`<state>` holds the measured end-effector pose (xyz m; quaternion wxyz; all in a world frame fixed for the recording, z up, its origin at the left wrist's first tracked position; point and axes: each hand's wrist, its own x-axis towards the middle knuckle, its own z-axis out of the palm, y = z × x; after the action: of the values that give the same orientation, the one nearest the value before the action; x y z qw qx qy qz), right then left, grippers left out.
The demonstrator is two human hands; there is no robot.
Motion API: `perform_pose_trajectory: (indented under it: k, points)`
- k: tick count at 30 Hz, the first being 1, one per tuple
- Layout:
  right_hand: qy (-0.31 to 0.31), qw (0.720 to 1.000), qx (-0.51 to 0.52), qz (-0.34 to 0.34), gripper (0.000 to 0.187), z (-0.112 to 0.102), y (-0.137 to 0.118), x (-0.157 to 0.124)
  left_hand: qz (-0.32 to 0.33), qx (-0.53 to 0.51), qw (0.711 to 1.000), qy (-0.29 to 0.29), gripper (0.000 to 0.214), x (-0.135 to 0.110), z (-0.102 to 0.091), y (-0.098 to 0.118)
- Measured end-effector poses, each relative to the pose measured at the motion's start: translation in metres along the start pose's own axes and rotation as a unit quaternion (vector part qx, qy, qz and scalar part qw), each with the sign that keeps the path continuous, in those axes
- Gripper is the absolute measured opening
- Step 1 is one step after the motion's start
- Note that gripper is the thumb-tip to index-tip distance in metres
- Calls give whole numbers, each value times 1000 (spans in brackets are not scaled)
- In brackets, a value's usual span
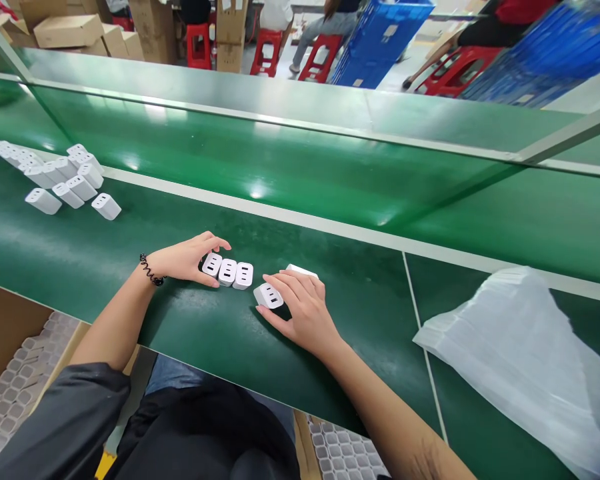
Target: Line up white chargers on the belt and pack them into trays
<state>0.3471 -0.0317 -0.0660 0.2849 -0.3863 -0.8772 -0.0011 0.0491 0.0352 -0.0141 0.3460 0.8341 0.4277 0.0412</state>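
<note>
- The left hand (187, 261) is closed on the end of a row of three chargers (229, 273), which is pinched between thumb and fingers.
- A single charger (269, 295) is gripped by the right hand (304, 312), just right of the row.
- Another white charger (301, 271) is seen just behind the right hand's fingers.
- All are set on the green bench (365, 300).
- A stack of clear bags (525, 353) is laid well right of the right hand.
- A heap of chargers (60, 177) is left well beyond the left hand.

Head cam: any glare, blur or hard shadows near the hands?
Head view: ceiling-light glare spots on the green belt, none at the hands; left hand on the row of three chargers and right hand on the single charger are sharp, with soft shadows under them; the bag stack and blue crates at the right are smeared.
</note>
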Motion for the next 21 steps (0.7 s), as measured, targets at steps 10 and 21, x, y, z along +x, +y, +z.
perform_pose_trajectory:
  k: [10, 21]
  points:
    - [7, 1000, -14, 14, 43, 4, 3, 1, 65, -58, 996, -15, 68, -8, -14, -3]
    - [28, 999, -10, 20, 39, 10, 6, 0, 110, -57, 992, -13, 74, -5, -3, 14]
